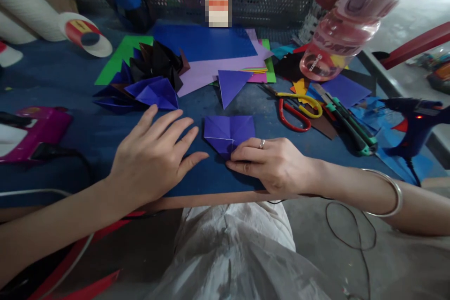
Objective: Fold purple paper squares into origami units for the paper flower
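Observation:
A creased sheet of purple origami paper lies on the blue tabletop near its front edge, its lower part folded to a point. My right hand has its fingers closed on the paper's lower right side; the fingertips hide that corner. Just left of the paper, my left hand hovers with fingers spread, holding nothing. Beyond its fingertips sits a folded purple paper piece beside a black folded paper piece. A purple paper triangle lies behind the sheet being held.
Scissors, a utility knife and a glue gun lie to the right, among paper scraps. A pink water bottle stands behind them. Stacked coloured sheets are at the back. A magenta power strip is at left.

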{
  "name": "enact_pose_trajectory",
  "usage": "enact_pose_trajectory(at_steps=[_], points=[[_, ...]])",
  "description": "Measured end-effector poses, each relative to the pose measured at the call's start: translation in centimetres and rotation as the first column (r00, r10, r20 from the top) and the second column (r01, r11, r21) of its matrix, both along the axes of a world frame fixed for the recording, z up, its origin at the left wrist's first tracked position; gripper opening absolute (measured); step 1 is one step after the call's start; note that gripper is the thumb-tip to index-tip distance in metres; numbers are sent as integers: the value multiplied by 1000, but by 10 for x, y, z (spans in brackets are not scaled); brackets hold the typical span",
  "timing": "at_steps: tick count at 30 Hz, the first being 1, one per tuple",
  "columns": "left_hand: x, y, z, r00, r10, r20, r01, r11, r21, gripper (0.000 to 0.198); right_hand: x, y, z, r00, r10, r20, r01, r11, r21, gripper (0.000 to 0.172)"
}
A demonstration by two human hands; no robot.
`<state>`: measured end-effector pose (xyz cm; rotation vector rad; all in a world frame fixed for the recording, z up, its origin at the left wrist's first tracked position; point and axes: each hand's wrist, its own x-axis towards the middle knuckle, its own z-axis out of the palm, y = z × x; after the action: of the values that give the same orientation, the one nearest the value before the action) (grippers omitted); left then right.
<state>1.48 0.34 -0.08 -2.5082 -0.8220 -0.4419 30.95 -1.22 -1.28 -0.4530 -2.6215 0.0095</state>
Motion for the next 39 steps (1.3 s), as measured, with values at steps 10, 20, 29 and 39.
enact_pose_trajectory(at_steps=[10, 20, 29, 39], points=[[38, -11, 11, 930, -323, 175, 336, 941, -48, 20, 10, 18, 9, 945, -245, -217, 246, 969, -19, 38], [42, -5, 6, 921, -353, 165, 362, 932, -23, 15, 14, 49, -1, 913, -390, -122, 344, 895, -284, 49], [33, -2, 5, 940, -303, 158, 311, 950, -30, 19, 19, 40, 15, 957, -241, -159, 199, 950, -239, 49], [17, 1, -5, 950, -275, 147, 289, 954, -83, 28, 21, 21, 30, 999, -34, 40, 34, 999, -2, 24]])
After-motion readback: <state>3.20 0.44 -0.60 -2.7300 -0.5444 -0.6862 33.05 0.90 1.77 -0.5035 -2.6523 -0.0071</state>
